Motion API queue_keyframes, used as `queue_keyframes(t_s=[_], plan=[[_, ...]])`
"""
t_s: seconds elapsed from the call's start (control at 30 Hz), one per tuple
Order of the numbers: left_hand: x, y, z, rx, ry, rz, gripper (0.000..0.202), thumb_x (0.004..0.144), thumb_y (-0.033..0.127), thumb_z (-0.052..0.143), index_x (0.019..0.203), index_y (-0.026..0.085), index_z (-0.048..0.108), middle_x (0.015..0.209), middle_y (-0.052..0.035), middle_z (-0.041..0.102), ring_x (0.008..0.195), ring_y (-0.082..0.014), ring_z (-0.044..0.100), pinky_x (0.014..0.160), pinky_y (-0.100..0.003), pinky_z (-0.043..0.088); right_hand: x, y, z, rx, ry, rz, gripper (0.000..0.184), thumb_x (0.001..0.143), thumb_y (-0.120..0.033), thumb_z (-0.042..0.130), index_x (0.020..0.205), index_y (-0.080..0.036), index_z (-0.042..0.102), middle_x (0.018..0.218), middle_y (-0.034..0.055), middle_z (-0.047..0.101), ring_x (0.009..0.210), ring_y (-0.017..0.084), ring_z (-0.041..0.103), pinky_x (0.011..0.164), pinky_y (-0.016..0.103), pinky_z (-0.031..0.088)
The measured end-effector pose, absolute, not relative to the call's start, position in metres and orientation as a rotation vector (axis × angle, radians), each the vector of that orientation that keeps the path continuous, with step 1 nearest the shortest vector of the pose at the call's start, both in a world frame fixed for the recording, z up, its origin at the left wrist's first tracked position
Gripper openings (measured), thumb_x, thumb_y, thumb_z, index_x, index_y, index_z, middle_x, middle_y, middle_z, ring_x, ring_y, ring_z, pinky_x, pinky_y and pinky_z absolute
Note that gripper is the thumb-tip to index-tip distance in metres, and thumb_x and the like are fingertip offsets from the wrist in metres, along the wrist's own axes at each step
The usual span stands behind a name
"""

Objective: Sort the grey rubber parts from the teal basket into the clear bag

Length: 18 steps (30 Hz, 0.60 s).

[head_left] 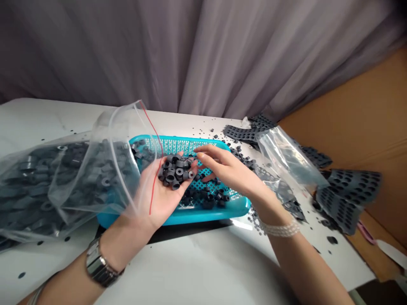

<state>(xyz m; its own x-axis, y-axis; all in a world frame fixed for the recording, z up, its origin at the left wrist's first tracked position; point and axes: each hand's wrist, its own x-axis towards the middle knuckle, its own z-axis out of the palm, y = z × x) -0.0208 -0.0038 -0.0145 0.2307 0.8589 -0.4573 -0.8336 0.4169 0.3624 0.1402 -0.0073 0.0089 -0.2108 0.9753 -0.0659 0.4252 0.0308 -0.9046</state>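
Observation:
My left hand (159,190) is cupped palm-up over a turquoise perforated tray (203,216) and holds a small heap of dark grey rubber rings (176,169). Its fingers curl round the heap. My right hand (227,169) reaches in from the right, its fingertips pinched at the edge of the heap. More loose rings (211,198) lie in the tray beneath both hands. A clear zip bag (104,169) with a red seal line, holding many rings, stands open against my left wrist and covers the tray's left end.
A second clear bag (25,186) full of rings lies at the left. Dark punched rubber sheets (346,195) and an empty clear bag (289,159) lie to the right by a cardboard wall (365,114). Small punched scraps dot the white table (203,262).

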Motion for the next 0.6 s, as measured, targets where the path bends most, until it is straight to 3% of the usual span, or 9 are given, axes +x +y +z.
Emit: queue_keyframes(t_s=[0.1,0.2,0.37,0.47,0.6], plan=[[-0.02,-0.004,-0.011,0.038,0.731,1.24,0.015,0.086,0.014,0.048,0.081,0.015,0.063,0.091,-0.0047,0.07,0.094,-0.0204,0.067,0.083,-0.035,0.057,0.137,-0.005,0.0,-1.36,-1.546,1.421,0.032,0.087,-0.045,0.058,0.109,-0.022,0.058,0.094,0.0055,0.065,0.077,0.017,0.066,0.059,0.031,0.062],[-0.019,-0.004,-0.007,0.026,0.782,1.277,0.016,0.086,0.014,0.048,0.079,0.016,0.062,0.089,-0.0039,0.07,0.094,-0.0209,0.067,0.08,-0.033,0.057,0.131,-0.005,-0.002,-1.276,-1.452,1.522,0.032,0.082,-0.033,0.068,0.109,-0.021,0.056,0.083,0.0018,0.064,0.066,0.013,0.065,0.06,0.029,0.062],[-0.019,-0.003,-0.002,0.008,0.81,1.303,0.019,0.089,0.015,0.046,0.079,0.017,0.062,0.088,-0.0033,0.071,0.089,-0.0188,0.069,0.079,-0.033,0.058,0.13,-0.002,-0.004,-1.121,-1.256,1.673,0.014,0.082,-0.016,0.065,0.095,-0.018,0.059,0.087,0.0019,0.066,0.074,0.012,0.068,0.075,0.028,0.06],[-0.019,-0.003,-0.003,0.006,0.808,1.292,0.018,0.088,0.015,0.047,0.086,0.015,0.064,0.087,-0.005,0.071,0.093,-0.0207,0.069,0.077,-0.031,0.058,0.131,-0.001,-0.005,-1.122,-1.217,1.716,0.007,0.086,-0.023,0.061,0.091,-0.017,0.06,0.091,0.0035,0.066,0.073,0.011,0.067,0.075,0.029,0.059],[-0.02,-0.003,-0.006,0.048,0.793,1.27,0.018,0.088,0.016,0.048,0.094,0.014,0.065,0.092,-0.0063,0.071,0.096,-0.0212,0.068,0.071,-0.027,0.058,0.126,-0.006,-0.006,-1.158,-1.395,1.613,0.015,0.083,-0.03,0.066,0.092,-0.019,0.062,0.086,0.0009,0.063,0.068,0.011,0.062,0.07,0.029,0.056]])
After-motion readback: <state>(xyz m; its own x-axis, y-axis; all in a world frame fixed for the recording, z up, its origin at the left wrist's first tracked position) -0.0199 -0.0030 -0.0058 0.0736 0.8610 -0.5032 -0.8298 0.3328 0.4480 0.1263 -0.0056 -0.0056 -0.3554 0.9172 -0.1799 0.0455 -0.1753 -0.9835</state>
